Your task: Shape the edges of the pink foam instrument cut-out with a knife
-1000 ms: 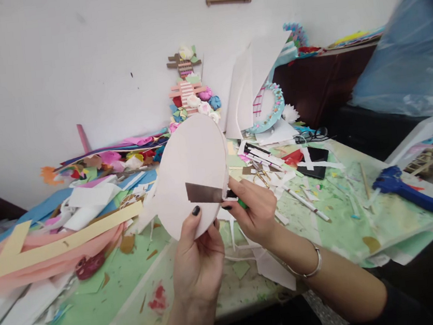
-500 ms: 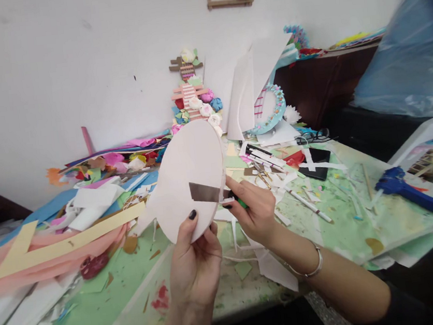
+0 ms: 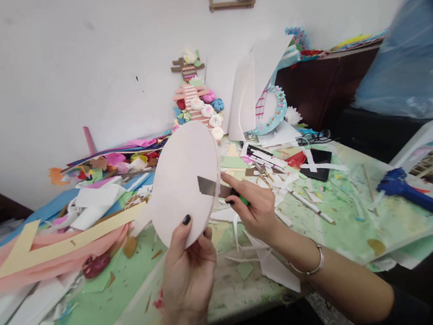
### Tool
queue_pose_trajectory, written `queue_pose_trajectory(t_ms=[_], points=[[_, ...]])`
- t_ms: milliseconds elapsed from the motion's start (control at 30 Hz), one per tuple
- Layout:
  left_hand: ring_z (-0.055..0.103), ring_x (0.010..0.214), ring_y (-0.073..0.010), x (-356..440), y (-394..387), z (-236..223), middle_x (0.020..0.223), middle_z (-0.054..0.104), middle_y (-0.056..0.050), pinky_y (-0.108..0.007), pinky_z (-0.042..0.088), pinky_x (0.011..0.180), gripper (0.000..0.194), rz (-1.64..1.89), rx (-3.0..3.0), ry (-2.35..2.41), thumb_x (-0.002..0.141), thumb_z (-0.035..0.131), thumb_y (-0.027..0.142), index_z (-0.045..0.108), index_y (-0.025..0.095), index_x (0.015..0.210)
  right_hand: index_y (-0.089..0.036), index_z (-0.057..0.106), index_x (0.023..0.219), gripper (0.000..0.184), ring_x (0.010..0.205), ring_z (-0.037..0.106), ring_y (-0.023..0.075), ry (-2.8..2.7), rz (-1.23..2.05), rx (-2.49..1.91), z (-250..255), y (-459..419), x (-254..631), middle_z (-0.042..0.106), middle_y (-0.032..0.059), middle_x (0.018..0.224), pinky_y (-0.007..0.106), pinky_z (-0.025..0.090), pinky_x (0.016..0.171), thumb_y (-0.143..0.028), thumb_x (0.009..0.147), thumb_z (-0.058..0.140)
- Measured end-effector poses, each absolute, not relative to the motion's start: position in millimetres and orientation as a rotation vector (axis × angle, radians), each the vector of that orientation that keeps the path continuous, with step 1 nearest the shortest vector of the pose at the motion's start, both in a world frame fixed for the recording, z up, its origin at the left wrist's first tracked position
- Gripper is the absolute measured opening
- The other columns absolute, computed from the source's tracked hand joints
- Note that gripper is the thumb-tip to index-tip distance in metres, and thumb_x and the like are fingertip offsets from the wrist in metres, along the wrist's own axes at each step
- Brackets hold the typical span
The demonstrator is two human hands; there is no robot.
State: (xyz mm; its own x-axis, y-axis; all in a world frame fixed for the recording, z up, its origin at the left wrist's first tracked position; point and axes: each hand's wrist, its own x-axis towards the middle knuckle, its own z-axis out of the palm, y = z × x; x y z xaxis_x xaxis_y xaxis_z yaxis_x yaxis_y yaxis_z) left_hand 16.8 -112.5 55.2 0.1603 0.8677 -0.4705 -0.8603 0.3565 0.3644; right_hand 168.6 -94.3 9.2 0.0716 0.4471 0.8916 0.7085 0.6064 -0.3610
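Note:
A white oval board (image 3: 182, 171), cut from foam or thick card, is held up tilted over the table. My left hand (image 3: 188, 259) grips its lower edge, thumb on the face and fingers behind. My right hand (image 3: 254, 205) is closed round a utility knife (image 3: 208, 186), whose handle, with a bit of green showing, is mostly hidden in the fingers. The wide blade lies across the board's right edge, its tip over the face. Below my right hand, white paper offcuts (image 3: 277, 267) lie on the table.
A blue glue gun (image 3: 415, 192) lies at the right. Pens (image 3: 266, 157), scissors and a black tablet-like object (image 3: 318, 164) lie behind my right hand. Coloured paper scraps and a cream strip (image 3: 92, 234) cover the left. Paper-flower crafts (image 3: 197, 102) lean on the wall.
The board has shifted slightly left and turned, showing more of its right edge. The knife blade has tilted and changed its angle across that edge. Both hands keep their hold.

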Motion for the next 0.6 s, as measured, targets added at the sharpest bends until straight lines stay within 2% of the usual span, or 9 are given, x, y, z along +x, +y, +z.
queue_pose_trajectory(t_ms=[300,600], points=[[0.060,0.046,-0.0088,11.7,-113.3,53.2,0.068,0.070,0.000,-0.011,0.049,0.037,0.040,1.243,0.035,0.698,0.085,0.041,0.003,0.069,0.022,0.106,-0.016,0.060,0.126,0.038,0.061,0.054,0.0102,-1.566,-0.226,-1.008,8.3,-92.8,168.0,0.065,0.0016,0.071,0.022,0.042,0.059,-0.035,0.096,0.047],[0.060,0.046,-0.0084,6.1,-112.9,51.4,0.065,0.069,0.000,-0.010,0.049,0.037,0.038,1.256,0.050,0.710,0.082,0.043,0.001,0.070,0.020,0.099,-0.017,0.060,0.126,0.037,0.061,0.055,0.0094,-1.566,-0.195,-0.991,8.8,-90.6,167.8,0.067,0.0006,0.072,0.021,0.041,0.058,-0.034,0.096,0.046]])
